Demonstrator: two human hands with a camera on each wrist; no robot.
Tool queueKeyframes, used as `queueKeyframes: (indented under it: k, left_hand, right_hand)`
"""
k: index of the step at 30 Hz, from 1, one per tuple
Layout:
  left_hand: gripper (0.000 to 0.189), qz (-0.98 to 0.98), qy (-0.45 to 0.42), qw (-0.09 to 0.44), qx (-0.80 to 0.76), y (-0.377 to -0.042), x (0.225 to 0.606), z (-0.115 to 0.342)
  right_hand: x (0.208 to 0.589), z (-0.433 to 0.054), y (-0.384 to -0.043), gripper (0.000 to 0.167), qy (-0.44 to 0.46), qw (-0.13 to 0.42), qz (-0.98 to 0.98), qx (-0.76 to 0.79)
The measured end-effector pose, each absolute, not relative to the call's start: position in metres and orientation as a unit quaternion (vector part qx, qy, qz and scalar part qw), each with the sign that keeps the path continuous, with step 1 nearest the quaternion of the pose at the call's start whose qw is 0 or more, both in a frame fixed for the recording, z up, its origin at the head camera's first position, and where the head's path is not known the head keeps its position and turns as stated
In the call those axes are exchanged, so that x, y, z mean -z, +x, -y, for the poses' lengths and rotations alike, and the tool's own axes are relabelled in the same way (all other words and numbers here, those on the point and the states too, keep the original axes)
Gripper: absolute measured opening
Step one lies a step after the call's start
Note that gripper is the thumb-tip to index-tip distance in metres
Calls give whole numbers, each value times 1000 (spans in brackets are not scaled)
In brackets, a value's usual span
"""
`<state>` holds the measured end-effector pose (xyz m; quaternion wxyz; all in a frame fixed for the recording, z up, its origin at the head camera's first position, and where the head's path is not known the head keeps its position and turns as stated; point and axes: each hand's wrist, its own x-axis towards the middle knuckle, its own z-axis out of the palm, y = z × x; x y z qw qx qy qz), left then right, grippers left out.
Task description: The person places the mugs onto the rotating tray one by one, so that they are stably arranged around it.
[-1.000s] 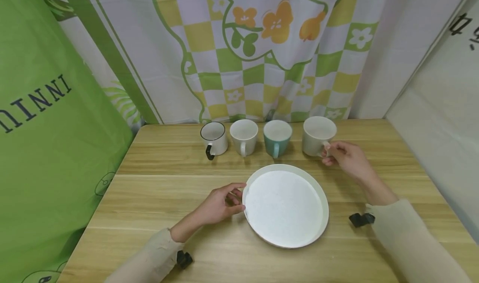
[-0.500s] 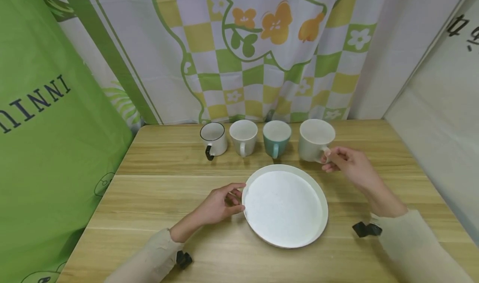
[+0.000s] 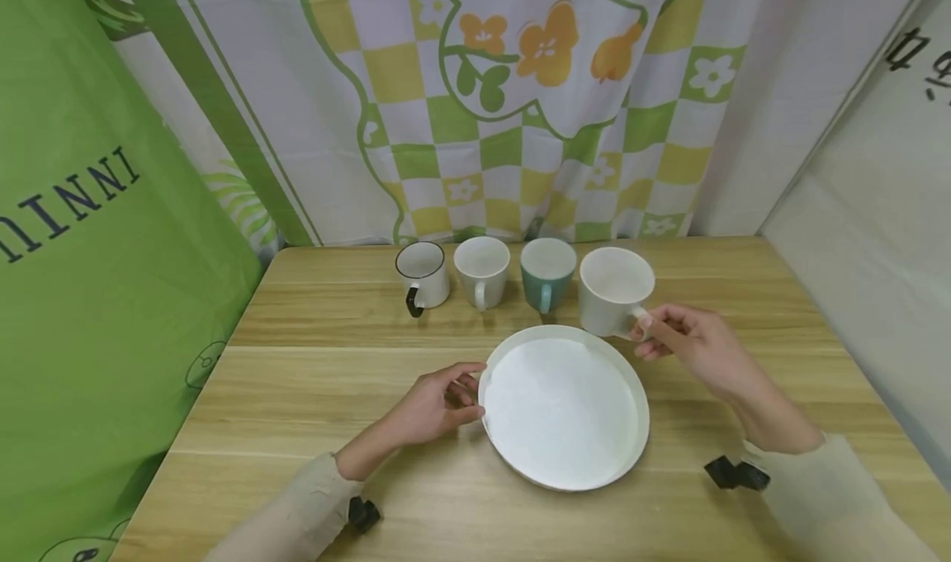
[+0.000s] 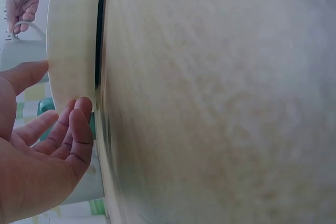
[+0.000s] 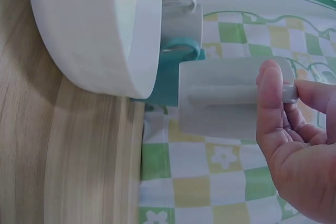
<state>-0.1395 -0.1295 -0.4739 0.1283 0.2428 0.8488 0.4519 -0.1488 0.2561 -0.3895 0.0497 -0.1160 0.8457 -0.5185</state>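
My right hand [image 3: 691,343] pinches the handle of a large white mug [image 3: 615,290] between thumb and fingers. The mug is upright and raised off the table, just behind the right part of the round white tray [image 3: 639,430]. In the right wrist view the base of this mug [image 5: 220,121] stands higher than the tray's rim. My left hand [image 3: 434,405] touches the tray's left side, its thumb and fingers spread apart along the rim. The left wrist view has the fingertips [image 4: 82,106] at the tray's side wall [image 4: 73,35].
Behind the tray, in a row, stand a white mug [image 3: 431,285] with black rim and handle, a plain white mug [image 3: 490,285] and a teal mug [image 3: 553,290]. A patterned curtain [image 3: 550,158] hangs at the back edge of the wooden table [image 3: 312,380].
The large white mug has come forward and left, up off the table, with my right hand on its handle. My left hand and the tray have stayed in place.
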Motion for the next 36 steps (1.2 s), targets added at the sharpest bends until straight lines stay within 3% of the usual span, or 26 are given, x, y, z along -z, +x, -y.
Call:
queueKeyframes:
  k: [19, 36]
  left_hand:
    - [61, -849, 240, 132, -452, -140, 473, 131]
    - [63, -853, 230, 137, -448, -141, 475, 130]
  right_hand:
    - [391, -235, -143, 19, -232, 92, -807, 535]
    - [412, -202, -149, 21, -254, 170, -787, 535]
